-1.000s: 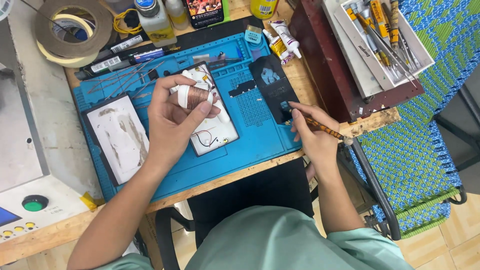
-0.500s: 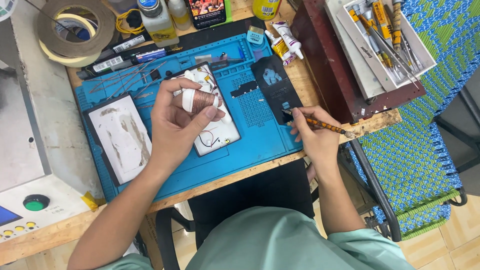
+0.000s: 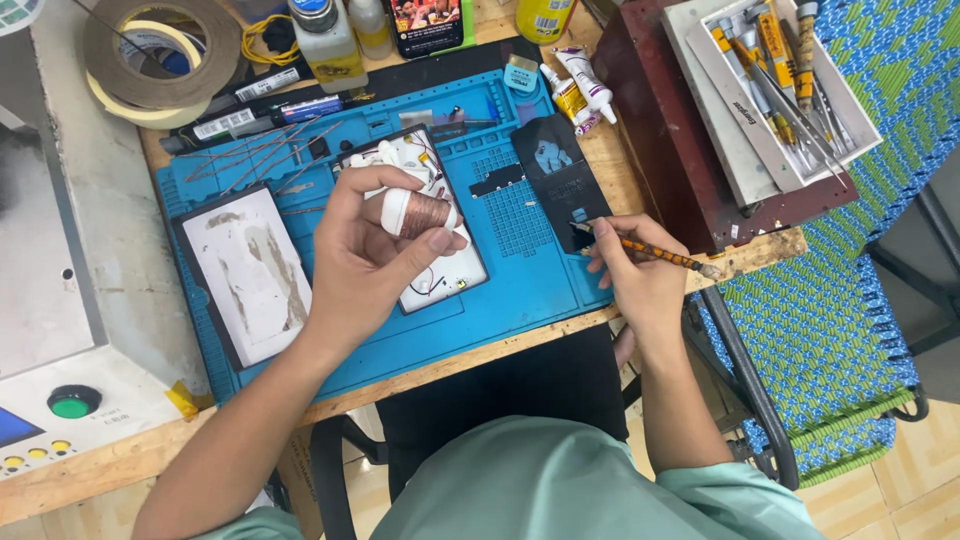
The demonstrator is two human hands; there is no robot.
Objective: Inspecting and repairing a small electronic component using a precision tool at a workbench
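With the opened white phone body (image 3: 440, 270) lying on the blue silicone work mat (image 3: 520, 290), the left hand (image 3: 365, 255) pinches a small white spool of copper wire (image 3: 418, 212) above it while the right hand (image 3: 640, 280) grips a thin orange-banded tool (image 3: 650, 252), its tip seemingly on a black panel (image 3: 560, 175), so the work looks midway.

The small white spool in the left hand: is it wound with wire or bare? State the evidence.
Wound. The spool, pinched sideways in the left hand, shows coppery-brown turns around its middle, with white ends either side. How much wire remains: cannot tell.
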